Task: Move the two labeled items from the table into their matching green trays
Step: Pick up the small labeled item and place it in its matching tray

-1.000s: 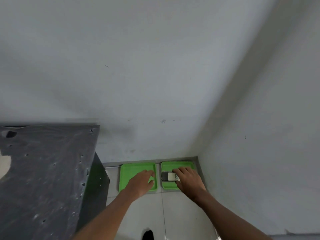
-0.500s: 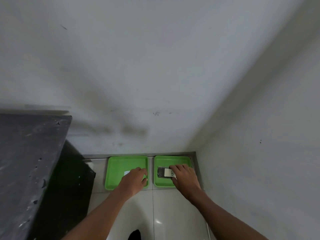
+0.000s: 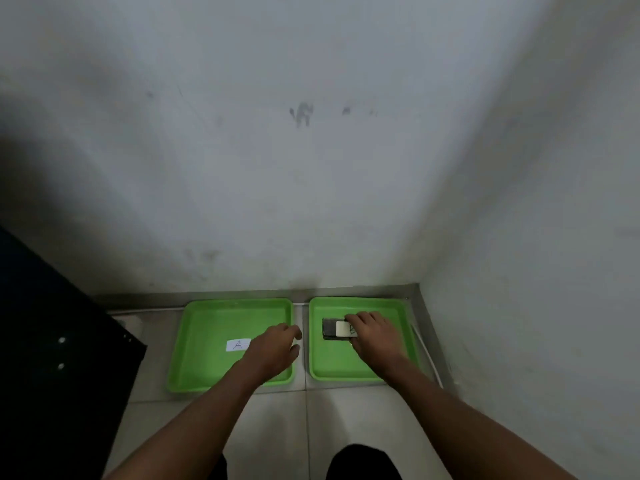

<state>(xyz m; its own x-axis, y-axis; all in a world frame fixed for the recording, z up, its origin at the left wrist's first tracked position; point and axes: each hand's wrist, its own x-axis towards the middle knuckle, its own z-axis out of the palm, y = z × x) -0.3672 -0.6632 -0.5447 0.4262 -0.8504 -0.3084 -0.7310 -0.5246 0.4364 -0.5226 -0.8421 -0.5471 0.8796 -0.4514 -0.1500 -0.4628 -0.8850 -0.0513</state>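
Observation:
Two green trays lie side by side on the tiled floor against the wall. The left tray [image 3: 194, 358] carries a white paper marked "A" [image 3: 238, 345]. My left hand [image 3: 273, 349] hovers over that tray's right part, fingers curled downward; anything beneath the palm is hidden. In the right tray [image 3: 332, 365] lies a dark flat item with a white label [image 3: 334, 329]. My right hand [image 3: 372, 336] rests on its right end, fingers on top and thumb at its near edge, covering part of the label.
A dark table [image 3: 52, 341] stands close on the left. Walls meet in a corner just behind and right of the trays, with a metal skirting [image 3: 242, 294] along the base. A thin white cable [image 3: 427, 355] runs beside the right tray.
My left hand has drawn back toward the left tray's right edge, uncovering the "A" paper. My right hand stays on the dark item in the right tray. The view has shifted left and down.

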